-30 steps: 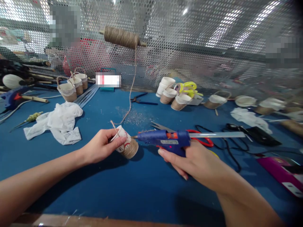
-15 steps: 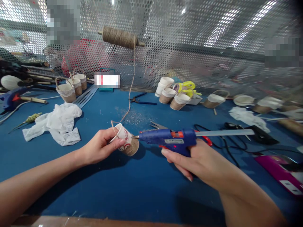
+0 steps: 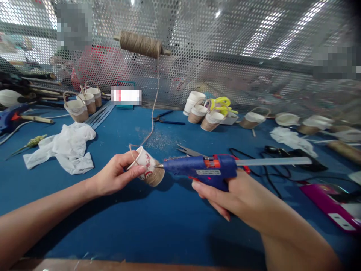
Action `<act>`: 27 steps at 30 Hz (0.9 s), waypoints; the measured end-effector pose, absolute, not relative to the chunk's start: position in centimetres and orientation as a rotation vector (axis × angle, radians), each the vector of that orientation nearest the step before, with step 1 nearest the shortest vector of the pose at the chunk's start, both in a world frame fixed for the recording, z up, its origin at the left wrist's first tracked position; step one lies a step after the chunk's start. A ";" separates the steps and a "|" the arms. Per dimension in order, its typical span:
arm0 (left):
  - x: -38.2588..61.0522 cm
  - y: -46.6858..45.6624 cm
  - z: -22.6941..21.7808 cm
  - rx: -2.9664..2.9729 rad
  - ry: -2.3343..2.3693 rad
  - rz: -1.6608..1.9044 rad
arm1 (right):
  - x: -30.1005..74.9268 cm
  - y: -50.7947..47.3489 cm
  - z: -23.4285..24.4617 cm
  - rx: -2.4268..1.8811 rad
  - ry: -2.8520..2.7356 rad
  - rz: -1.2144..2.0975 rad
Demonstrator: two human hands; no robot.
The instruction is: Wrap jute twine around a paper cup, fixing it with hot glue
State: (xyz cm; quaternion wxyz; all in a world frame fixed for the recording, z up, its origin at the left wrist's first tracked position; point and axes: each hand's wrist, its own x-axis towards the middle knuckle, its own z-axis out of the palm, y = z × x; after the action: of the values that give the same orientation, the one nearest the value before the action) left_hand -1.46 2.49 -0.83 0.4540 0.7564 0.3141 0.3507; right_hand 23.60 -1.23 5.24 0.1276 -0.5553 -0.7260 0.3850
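Observation:
My left hand (image 3: pixel 120 175) grips a white paper cup (image 3: pixel 147 162) by its rim, thumb outside and fingers partly hidden behind. The cup tilts, its base toward the lower right, and brown twine is wound round its lower part. A strand of twine (image 3: pixel 154 101) runs from the cup up to a spool (image 3: pixel 140 43) on the mesh. In my right hand (image 3: pixel 225 195) is a blue glue gun (image 3: pixel 197 167), held level, a long clear glue stick (image 3: pixel 275 161) jutting from its back. The metal nozzle is at the cup's side, touching or very close, just above the wound twine.
Several twine-wrapped cups (image 3: pixel 77 110) stand along the back, left and right. Pliers (image 3: pixel 169 119), scissors (image 3: pixel 191 151) and yellow-handled scissors (image 3: pixel 221 105) lie beyond my hands. White cloth (image 3: pixel 63 146) rests at left. Black cables (image 3: pixel 267 177) and a magenta power strip (image 3: pixel 324 205) are at right.
The glue gun's nozzle has shifted slightly along the cup's side, and the glue gun tilts a little differently. Both hands keep their hold. The whole view has drifted slightly.

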 end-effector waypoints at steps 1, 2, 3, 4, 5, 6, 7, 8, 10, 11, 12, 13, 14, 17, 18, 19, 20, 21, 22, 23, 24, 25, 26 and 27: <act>-1.4 2.5 -0.9 1.845 0.789 0.862 | 23.5 -1.3 5.2 -1.625 -2.110 1.114; -1.4 2.5 -0.9 1.824 0.800 0.858 | 23.4 -1.4 5.1 -1.640 -2.103 1.109; -1.3 2.5 -0.9 1.802 0.820 0.845 | 23.3 -1.4 5.1 -1.654 -2.092 1.109; -1.2 2.5 -0.9 1.781 0.828 0.846 | 23.2 -1.5 5.1 -1.665 -2.082 1.105; -1.2 2.5 -1.0 1.757 0.841 0.844 | 23.1 -1.5 5.2 -1.676 -2.076 1.104; -1.1 2.4 -1.0 1.735 0.855 0.843 | 23.0 -1.6 5.2 -1.686 -2.078 1.110; -1.1 2.4 -1.0 1.713 0.867 0.844 | 22.9 -1.6 5.3 -1.696 -2.083 1.113; -1.0 2.3 -1.0 1.693 0.880 0.844 | 22.8 -1.6 5.4 -1.705 -2.091 1.108; -1.0 2.2 -0.9 1.659 0.902 0.847 | 22.6 -1.7 5.4 -1.711 -2.123 1.068; -0.9 2.2 -0.9 1.644 0.909 0.849 | 22.6 -1.8 5.4 -1.703 -2.146 1.026; -0.9 2.2 -0.9 1.629 0.913 0.851 | 22.5 -1.8 5.4 -1.692 -2.172 0.963; -0.8 2.2 -0.8 1.613 0.917 0.853 | 22.4 -1.9 5.3 -1.679 -2.200 0.890; -0.8 2.2 -0.8 1.595 0.922 0.854 | 22.4 -2.0 5.3 -1.670 -2.226 0.816; -0.6 2.2 -0.7 1.537 0.927 0.864 | 22.3 -2.2 5.0 -1.651 -2.281 0.628; -0.5 2.2 -0.7 1.525 0.925 0.874 | 22.2 -2.2 5.0 -1.639 -2.291 0.580; -0.5 2.2 -0.8 1.519 0.919 0.886 | 22.2 -2.3 4.9 -1.627 -2.298 0.544; -0.5 2.2 -0.8 1.515 0.909 0.897 | 22.1 -2.3 4.9 -1.613 -2.299 0.515; -0.5 2.2 -0.8 1.512 0.901 0.908 | 22.1 -2.3 4.9 -1.598 -2.295 0.499; -0.5 2.3 -0.8 1.511 0.896 0.914 | 22.1 -2.3 4.9 -1.584 -2.289 0.497; -0.5 2.3 -0.9 1.511 0.891 0.918 | 22.0 -2.3 4.9 -1.573 -2.283 0.500; -0.5 2.3 -1.0 1.515 0.888 0.922 | 22.0 -2.2 5.0 -1.569 -2.279 0.516; -0.5 2.3 -1.0 1.527 0.882 0.926 | 22.1 -2.2 5.0 -1.581 -2.270 0.550; -0.6 2.3 -1.1 1.546 0.877 0.931 | 22.1 -2.1 5.0 -1.612 -2.249 0.602; -0.6 2.3 -1.2 1.575 0.870 0.936 | 22.2 -2.0 5.0 -1.657 -2.219 0.674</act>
State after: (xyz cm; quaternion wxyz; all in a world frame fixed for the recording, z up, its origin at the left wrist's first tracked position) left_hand -0.65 2.32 -1.16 0.5283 0.6594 0.3641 0.3919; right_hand 22.22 -2.00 5.03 0.1451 -0.5753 -0.7702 0.2339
